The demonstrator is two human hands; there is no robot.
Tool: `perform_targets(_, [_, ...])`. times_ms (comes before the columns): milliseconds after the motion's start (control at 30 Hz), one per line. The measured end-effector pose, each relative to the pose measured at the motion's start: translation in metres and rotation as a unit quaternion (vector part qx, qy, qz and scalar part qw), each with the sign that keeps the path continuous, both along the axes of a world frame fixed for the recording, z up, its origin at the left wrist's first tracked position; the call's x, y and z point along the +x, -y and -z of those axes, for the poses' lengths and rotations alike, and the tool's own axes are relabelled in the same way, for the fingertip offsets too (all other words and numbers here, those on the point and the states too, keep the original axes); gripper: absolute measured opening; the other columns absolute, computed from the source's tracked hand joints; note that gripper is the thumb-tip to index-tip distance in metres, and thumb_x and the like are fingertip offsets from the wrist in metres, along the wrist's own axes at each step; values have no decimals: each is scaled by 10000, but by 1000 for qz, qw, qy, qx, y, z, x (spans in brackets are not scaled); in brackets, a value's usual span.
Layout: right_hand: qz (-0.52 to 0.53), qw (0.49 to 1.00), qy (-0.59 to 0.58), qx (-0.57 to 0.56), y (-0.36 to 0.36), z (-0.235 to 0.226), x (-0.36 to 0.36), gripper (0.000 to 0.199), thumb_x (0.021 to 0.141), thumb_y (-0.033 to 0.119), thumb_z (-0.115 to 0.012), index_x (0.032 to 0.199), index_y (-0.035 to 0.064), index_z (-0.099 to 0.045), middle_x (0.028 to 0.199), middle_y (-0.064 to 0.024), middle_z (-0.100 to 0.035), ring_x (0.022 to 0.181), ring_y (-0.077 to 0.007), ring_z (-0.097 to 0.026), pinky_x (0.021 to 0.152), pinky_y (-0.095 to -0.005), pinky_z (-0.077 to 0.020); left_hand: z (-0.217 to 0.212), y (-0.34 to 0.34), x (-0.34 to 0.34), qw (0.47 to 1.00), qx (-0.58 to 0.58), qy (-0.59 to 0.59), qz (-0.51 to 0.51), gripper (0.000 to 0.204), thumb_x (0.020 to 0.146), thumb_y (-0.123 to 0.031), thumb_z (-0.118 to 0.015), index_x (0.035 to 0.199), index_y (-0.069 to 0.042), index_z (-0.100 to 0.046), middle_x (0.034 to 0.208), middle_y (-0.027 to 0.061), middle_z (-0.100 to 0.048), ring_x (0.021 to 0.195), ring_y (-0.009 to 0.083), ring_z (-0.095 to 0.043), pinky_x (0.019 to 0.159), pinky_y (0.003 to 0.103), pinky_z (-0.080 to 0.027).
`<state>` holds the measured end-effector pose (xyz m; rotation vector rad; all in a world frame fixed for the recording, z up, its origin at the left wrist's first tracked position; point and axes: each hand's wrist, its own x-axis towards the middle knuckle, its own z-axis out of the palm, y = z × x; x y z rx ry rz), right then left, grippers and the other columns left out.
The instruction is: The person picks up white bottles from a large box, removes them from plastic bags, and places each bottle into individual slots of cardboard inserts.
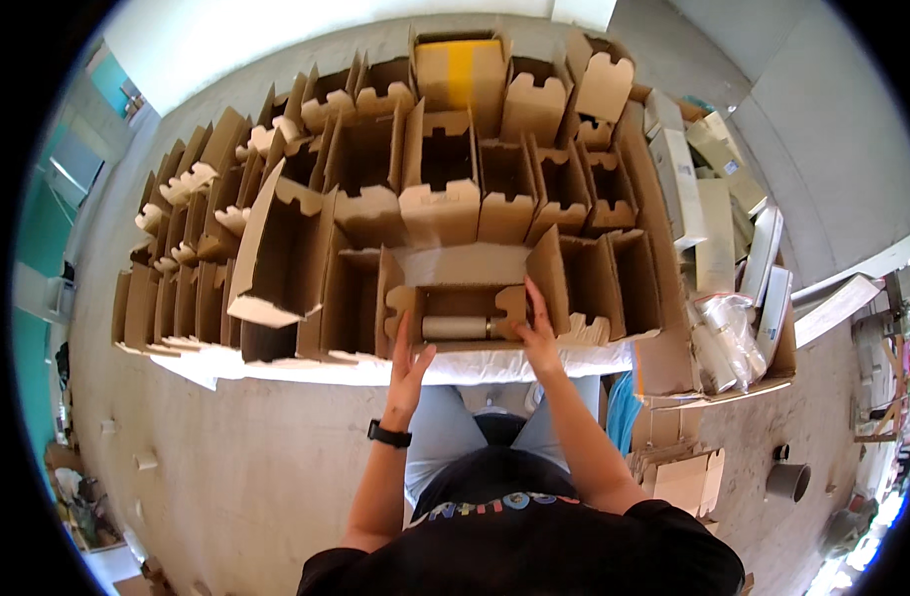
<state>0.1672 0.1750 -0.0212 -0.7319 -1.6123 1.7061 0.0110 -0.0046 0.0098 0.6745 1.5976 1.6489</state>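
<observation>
In front of me at the table's near edge is an opened cardboard box [465, 299], its tall back flap standing up. A pale cylindrical roll [458, 328] lies in it, with a darker band near its right end. My left hand [409, 366] rests against the box's left end, fingers stretched and thumb apart. At the right end, my right hand [537, 326] grips the notched side flap [511, 310] between thumb and fingers. Part of the right fingers is hidden by the cardboard.
Rows of open cardboard boxes [365, 159] crowd the table; one [281, 243] tilts above its neighbours at left. A large carton [663, 348] at right holds long white boxes [714, 223] and plastic-wrapped rolls [730, 338]. Flattened cardboard [685, 480] and a dark bucket [788, 482] stand below right.
</observation>
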Motion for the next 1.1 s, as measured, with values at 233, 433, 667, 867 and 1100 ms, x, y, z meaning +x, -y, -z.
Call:
perform_targets(233, [-6, 999, -27, -28, 7, -12, 1, 808, 796, -113, -465, 1527, 138, -227, 1549, -67, -255, 1435, -211, -239, 1163, -326, -172, 2, 0, 1, 1000, 7, -24, -3, 757, 924, -185, -615, 1538, -107, -179, 1590, 123, -178, 1474, 247, -124, 1176, 417, -94])
perform_targets(433, [-10, 999, -21, -31, 4, 0, 2, 799, 782, -139, -476, 1504, 130, -267, 1507, -67, -312, 1423, -218, -261, 1160, -338, -184, 2, -1, 0, 1000, 11, -24, -4, 755, 924, -174, -613, 1537, -98, -179, 1590, 125, -177, 1475, 241, -122, 1176, 384, -104])
perform_targets(667, [14, 992, -92, -85, 4, 8, 3, 570, 848, -42, -502, 1389, 96, -387, 1452, -76, -365, 1399, -207, -284, 1149, -325, -195, -1, -4, 0, 1000, 18, -12, -5, 761, 921, -188, -615, 1535, -86, -178, 1591, 126, -171, 1476, 251, -113, 1177, 402, -88])
perform_targets(867, [72, 988, -91, -99, 8, 0, -4, 303, 975, 117, -523, 1272, 79, -472, 1414, -89, -405, 1349, -191, -338, 1136, -313, -210, 2, 0, 1, 1000, 12, -14, -9, 754, 925, -189, -615, 1536, -99, -182, 1590, 131, -171, 1475, 251, -111, 1177, 408, -86])
perform_targets(1100, [103, 989, -72, -71, 9, 11, -9, 216, 983, 100, -533, 1196, 83, -503, 1343, -75, -461, 1264, -177, -426, 1096, -297, -292, 13, 3, -2, 999, 2, -34, 1, 741, 933, -196, -613, 1536, -115, -190, 1592, 123, -170, 1474, 248, -126, 1175, 414, -100])
